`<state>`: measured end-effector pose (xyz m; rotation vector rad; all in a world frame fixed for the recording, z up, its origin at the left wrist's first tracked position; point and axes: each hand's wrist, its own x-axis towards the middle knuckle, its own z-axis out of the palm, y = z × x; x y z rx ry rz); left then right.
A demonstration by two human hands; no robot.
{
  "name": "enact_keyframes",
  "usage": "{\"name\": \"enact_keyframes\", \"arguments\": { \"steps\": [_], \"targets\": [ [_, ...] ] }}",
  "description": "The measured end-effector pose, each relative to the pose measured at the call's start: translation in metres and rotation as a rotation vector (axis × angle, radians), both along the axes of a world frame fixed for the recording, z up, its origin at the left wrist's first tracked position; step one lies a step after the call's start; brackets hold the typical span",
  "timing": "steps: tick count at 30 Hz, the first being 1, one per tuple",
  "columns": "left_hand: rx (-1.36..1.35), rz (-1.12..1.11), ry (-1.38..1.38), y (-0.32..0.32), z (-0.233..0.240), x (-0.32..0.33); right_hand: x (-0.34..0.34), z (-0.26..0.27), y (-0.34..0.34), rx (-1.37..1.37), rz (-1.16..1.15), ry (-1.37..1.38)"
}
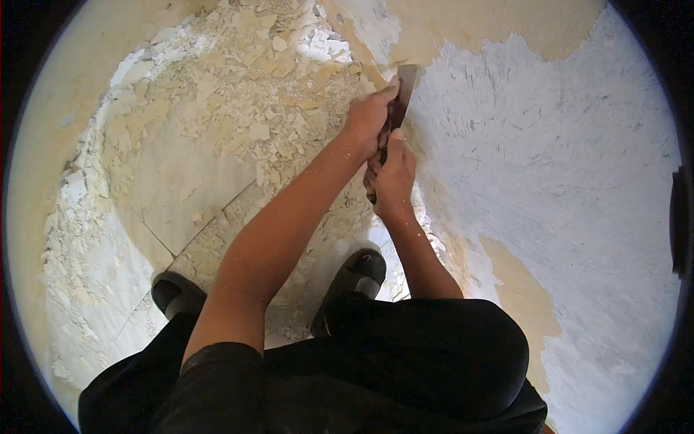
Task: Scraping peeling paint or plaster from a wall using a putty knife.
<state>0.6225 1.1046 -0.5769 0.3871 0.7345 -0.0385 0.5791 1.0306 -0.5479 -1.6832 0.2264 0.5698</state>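
Both my hands are closed around one scraper with a flat metal blade [407, 89]. My left hand [370, 116] grips it nearer the blade, with the thumb pointing up along it. Just below, my right hand [394, 176] holds the handle, its thumb on top. The blade's end touches or lies close to the wall, near the edge of a beige paint layer [450, 24]. Scraped, whitish-grey wall surface [531, 141] spreads to the right of the blade. My fingers hide much of the handle.
Flakes of beige paint [260, 103] cover much of the tiled floor [179, 184]. My dark shoes [371, 266] stand among the debris. Another beige patch [520, 287] remains low on the right wall. A dark object [678, 222] shows at the right rim.
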Motion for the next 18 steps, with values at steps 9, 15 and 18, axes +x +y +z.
{"name": "enact_keyframes", "arguments": {
  "steps": [9,15,18],
  "targets": [
    [-0.031,-0.083,-0.149,0.02,-0.02,0.007,0.008,0.004,0.011,0.158,0.009,0.09],
    [-0.034,-0.033,-0.101,0.011,-0.029,0.01,0.012,0.019,0.007,0.119,-0.002,0.146],
    [-0.071,0.01,-0.186,0.026,-0.027,0.026,0.022,0.018,0.015,0.151,0.043,0.128]
  ]
}}
